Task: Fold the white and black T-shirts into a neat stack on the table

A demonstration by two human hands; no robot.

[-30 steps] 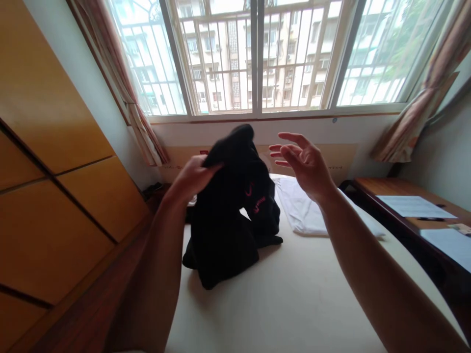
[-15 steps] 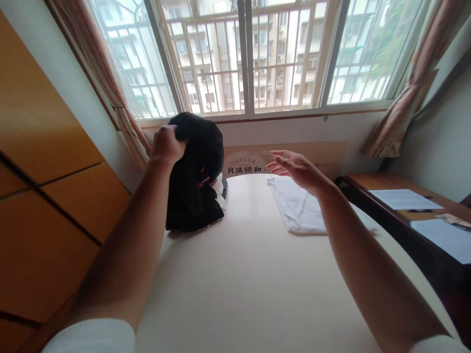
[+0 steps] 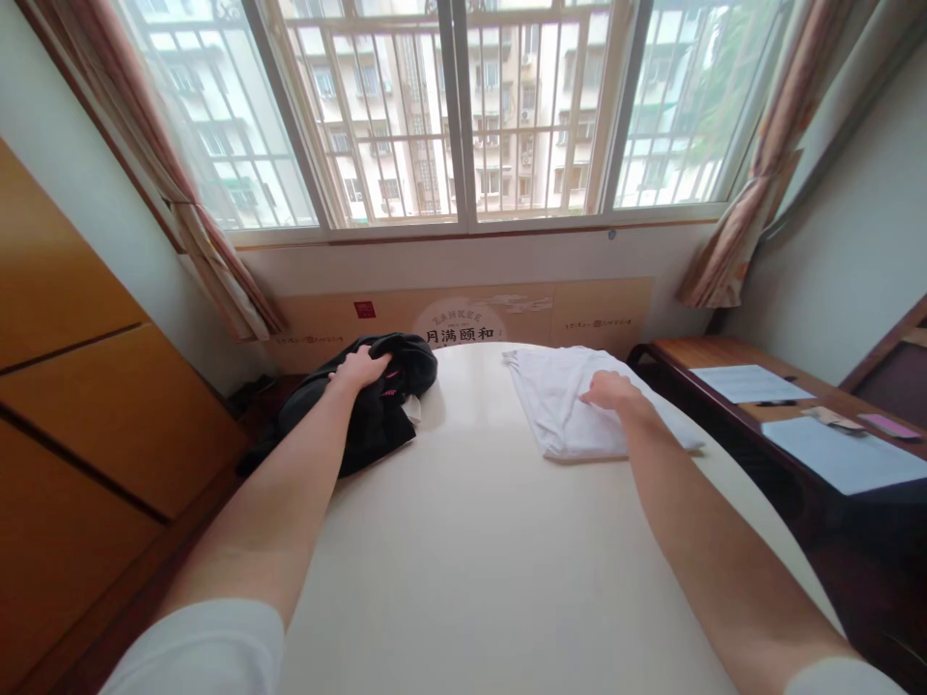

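Note:
A black garment (image 3: pixel 377 425) with small pink lettering lies bunched at the left of the white table (image 3: pixel 463 541), part of it hanging past the edge. My left hand (image 3: pixel 362 367) is on top of it, fingers closed into the cloth. Beside the black heap a bit of white cloth (image 3: pixel 413 409) peeks out. Farther right, a white garment (image 3: pixel 554 410) lies flat and folded. My right hand (image 3: pixel 614 389) rests on its right half with the fingers curled down against the fabric; the fingertips are partly hidden.
Papers (image 3: pixel 844 452) and a pen (image 3: pixel 778 403) lie on a brown wooden desk (image 3: pixel 670 355) at the right. A printed cardboard panel (image 3: pixel 536 314) stands behind the table, below the barred window. Wooden cabinets (image 3: pixel 72 405) line the left side.
My left hand has come down with the black garment, which was held up and now lies collapsed. My right hand has lowered from above onto the white garment, its fingers curling.

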